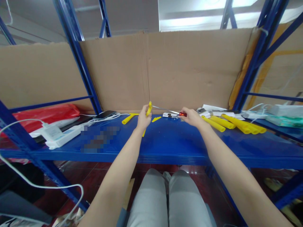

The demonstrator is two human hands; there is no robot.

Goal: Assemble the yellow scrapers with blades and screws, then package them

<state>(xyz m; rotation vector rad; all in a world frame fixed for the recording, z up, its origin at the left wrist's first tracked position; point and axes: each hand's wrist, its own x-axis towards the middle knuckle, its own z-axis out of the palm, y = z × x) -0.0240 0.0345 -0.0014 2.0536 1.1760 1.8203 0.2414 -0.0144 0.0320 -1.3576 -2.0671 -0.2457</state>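
My left hand (143,119) is closed around a yellow plastic piece (149,108), raised slightly above the blue shelf. In my right hand (191,116) is a screwdriver with a red handle (182,114); its thin metal shaft (165,109) points left and its tip reaches the yellow piece. Whether the tip is inside the piece or only touching it, I cannot tell. A small yellow scrap (156,119) lies between my hands. Beside my left hand rests another yellow tube piece (129,118). Several yellow tubes (214,124) lie to the right of my right forearm.
A blue metal shelf (175,142) forms the work surface, backed by a cardboard sheet (189,69). At left are a white power strip (67,136), white cables (106,118), a dark phone-like object (107,114) and a red bag (52,115). Blue uprights (80,60) stand either side.
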